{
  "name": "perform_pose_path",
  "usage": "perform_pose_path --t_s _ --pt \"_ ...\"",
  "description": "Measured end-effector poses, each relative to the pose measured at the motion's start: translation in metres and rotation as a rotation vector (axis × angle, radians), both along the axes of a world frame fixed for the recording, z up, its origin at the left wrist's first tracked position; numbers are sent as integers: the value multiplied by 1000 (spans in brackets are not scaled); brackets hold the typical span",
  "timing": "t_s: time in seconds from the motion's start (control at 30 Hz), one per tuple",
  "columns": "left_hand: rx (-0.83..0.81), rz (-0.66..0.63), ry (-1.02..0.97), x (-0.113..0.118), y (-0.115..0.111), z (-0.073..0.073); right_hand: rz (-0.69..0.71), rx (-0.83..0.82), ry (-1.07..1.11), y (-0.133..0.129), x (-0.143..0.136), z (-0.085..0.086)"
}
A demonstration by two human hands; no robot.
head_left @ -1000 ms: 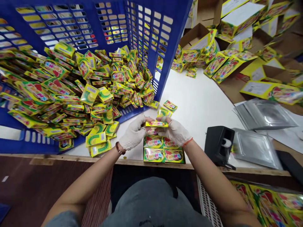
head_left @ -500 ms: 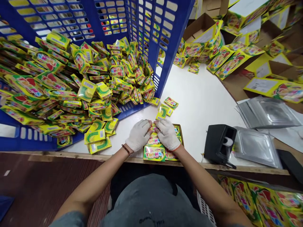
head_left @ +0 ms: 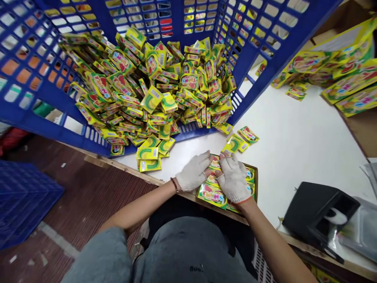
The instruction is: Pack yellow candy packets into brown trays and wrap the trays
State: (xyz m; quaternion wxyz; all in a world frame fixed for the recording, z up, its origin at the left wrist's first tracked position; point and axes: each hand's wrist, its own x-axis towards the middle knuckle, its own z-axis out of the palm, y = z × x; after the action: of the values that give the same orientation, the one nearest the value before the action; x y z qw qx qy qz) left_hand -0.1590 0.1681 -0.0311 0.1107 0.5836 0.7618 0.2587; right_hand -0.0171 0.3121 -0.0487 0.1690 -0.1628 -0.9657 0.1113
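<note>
My left hand [head_left: 193, 173], in a white glove with bare fingertips, rests along the left side of a shallow box [head_left: 257, 184]. Its fingers are stretched out, with the tips touching small yellow-green packs inside. Across the middle of the box lies my right hand [head_left: 235, 180], gloved alike, its fingers and thumb apart and pressing on the packs from above. A pack marked TWINS [head_left: 212, 195] shows face up in the near row, below my hands. Both hands partly cover the rows of packs. Just beyond the right fingertips lies a loose pack [head_left: 234, 144].
A big blue crate [head_left: 188, 136] heaped with similar packs stands open toward me. Several loose packs [head_left: 149, 153] lie at its front lip. A black tape dispenser [head_left: 312, 212] stands at right. Printed cartons [head_left: 353, 84] crowd the far right. A blue crate [head_left: 26, 200] sits on the floor.
My view has turned left, so the table's contents appear farther right and the floor crate shows more. My hands remain on the packs in the box, with only slight finger movement.
</note>
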Motion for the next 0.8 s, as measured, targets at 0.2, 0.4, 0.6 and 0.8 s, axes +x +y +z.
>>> perform_pose_path --t_s 0.2,0.4,0.6,0.8 --pt "-186 455 246 -75 -89 25 115 -159 253 -8 -2 2" --pt "-344 664 212 -116 -143 17 143 -214 239 -5 -10 2" --pt "-1 751 -358 -57 -80 34 38 -443 418 -2 -2 12" --pt "-169 128 -498 15 1 60 186 -566 309 -2 8 54"
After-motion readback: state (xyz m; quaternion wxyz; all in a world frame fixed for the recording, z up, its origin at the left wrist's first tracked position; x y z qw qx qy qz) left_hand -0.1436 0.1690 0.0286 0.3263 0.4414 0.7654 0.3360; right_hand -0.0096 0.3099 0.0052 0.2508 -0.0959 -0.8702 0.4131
